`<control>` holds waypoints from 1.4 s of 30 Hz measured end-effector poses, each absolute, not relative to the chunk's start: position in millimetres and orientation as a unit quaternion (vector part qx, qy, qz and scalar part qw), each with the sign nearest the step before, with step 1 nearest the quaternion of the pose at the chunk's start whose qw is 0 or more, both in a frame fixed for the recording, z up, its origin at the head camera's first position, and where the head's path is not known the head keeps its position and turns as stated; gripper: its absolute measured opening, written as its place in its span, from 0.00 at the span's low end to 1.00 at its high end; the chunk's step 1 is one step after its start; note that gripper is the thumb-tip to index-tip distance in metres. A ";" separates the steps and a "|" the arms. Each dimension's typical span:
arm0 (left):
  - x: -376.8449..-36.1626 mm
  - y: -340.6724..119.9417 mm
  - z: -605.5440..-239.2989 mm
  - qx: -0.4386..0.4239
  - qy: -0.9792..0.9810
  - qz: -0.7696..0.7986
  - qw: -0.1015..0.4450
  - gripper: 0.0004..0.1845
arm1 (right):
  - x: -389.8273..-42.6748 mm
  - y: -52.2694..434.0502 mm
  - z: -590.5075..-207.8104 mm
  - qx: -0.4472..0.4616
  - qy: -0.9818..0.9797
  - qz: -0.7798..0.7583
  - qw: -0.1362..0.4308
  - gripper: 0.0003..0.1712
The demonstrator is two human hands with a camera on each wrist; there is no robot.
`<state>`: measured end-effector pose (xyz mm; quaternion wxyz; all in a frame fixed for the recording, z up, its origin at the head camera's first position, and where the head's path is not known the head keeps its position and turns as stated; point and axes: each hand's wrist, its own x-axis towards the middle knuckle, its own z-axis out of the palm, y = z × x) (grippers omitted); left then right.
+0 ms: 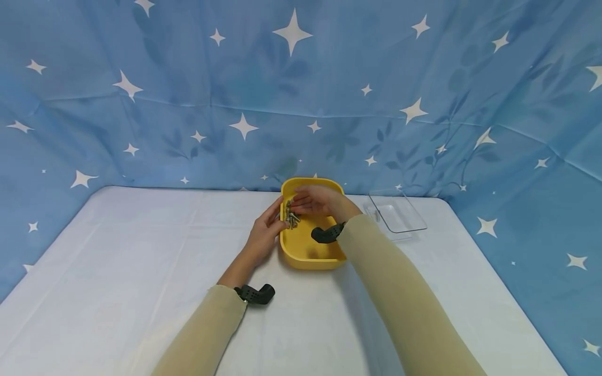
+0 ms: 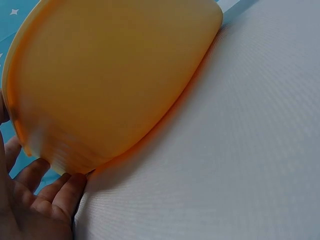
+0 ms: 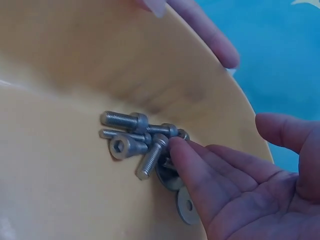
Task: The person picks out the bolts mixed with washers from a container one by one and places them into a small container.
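A yellow tray [image 1: 310, 250] stands on the white table near the back middle. Several steel bolts [image 1: 291, 215] lie bunched against its left wall; the right wrist view shows the bolts [image 3: 132, 142] with flat washers [image 3: 187, 210] beside them. My left hand [image 1: 265, 230] grips the tray's left rim, thumb at the edge and fingers [image 2: 35, 200] under the outer wall of the tray [image 2: 115, 75]. My right hand [image 1: 305, 202] reaches into the tray from the right, and its straight fingers [image 3: 200, 170] touch the bolts and washers without holding any.
A clear plastic container [image 1: 397, 211] lies on the table just right of the yellow tray. The white table [image 1: 141, 261] stretches wide to the left and front. A blue star-printed cloth [image 1: 301, 104] closes off the back and both sides.
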<state>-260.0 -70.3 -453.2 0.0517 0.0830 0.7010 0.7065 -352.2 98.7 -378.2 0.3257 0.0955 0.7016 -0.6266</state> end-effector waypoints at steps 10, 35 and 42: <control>-260.9 -70.5 -453.1 0.090 0.694 0.712 0.057 0.38 | -350.7 93.5 -379.9 0.102 0.709 -0.629 0.302 0.25; -260.1 -70.4 -456.0 0.096 0.698 0.708 0.046 0.37 | -352.6 78.7 -394.1 0.125 0.710 -0.649 0.243 0.18; -259.9 -70.6 -456.0 0.100 0.706 0.700 0.042 0.37 | -351.0 78.1 -395.6 0.135 0.698 -0.665 0.230 0.17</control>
